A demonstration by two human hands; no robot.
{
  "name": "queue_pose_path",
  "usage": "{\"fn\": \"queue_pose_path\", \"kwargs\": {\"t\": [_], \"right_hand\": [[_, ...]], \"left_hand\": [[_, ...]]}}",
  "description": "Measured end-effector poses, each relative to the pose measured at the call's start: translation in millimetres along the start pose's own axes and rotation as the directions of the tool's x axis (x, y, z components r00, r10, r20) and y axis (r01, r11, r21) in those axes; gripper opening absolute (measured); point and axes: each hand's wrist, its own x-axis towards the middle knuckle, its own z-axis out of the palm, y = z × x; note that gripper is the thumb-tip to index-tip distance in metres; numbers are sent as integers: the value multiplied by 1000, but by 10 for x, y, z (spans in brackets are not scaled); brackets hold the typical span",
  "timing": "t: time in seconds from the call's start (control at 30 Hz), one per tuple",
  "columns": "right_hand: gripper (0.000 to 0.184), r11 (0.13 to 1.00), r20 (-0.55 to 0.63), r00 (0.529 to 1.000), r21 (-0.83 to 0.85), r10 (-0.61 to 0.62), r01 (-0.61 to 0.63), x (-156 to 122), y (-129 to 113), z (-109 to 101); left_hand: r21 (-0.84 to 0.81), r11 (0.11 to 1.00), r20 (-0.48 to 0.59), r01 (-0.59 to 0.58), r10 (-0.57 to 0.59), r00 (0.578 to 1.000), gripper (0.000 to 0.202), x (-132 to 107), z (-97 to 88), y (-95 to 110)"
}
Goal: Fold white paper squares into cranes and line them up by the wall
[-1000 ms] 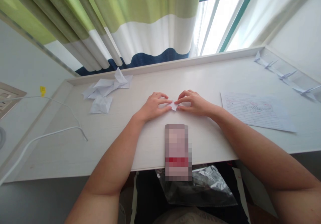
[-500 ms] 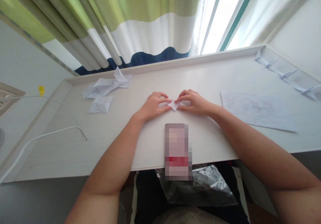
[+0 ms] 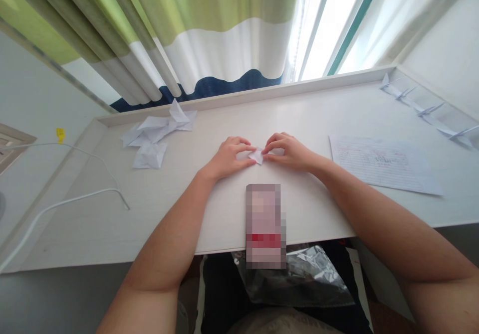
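Note:
A small folded piece of white paper (image 3: 258, 155) lies on the white desk (image 3: 322, 119) in front of me. My left hand (image 3: 228, 157) presses its left side, fingers bent and pinching the edge. My right hand (image 3: 287, 151) pinches its right side with thumb and forefinger. Both hands rest on the desk, fingertips almost touching over the paper. Most of the paper is hidden under the fingers.
A pile of folded white papers (image 3: 155, 133) lies at the back left. A lined written sheet (image 3: 381, 164) lies to the right. Several paper cranes (image 3: 426, 109) stand along the right rim. A phone (image 3: 265, 224) overhangs the front edge. A white cable (image 3: 71, 199) runs at the left.
The hands have stayed in place; my right fingertips have closed slightly tighter on the small paper. The view shifted a little.

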Motion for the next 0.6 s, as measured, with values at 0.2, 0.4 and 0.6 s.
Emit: {"fn": "queue_pose_path", "kwargs": {"t": [0.2,0.4,0.6], "right_hand": [[18,1000,-47,999,7,25,-25,18,-24,25],[22,999,-78,997,-22,26,-27,34,-15,47],[22,999,-99,994,-2,39,-39,39,-44,41]], "left_hand": [[-7,1000,6,19,-19,1000,39,10,11,4],[-4,999,16,33,-33,999,40,6,-19,81],[5,998,-24,64,-64,998,20,25,19,114]]}}
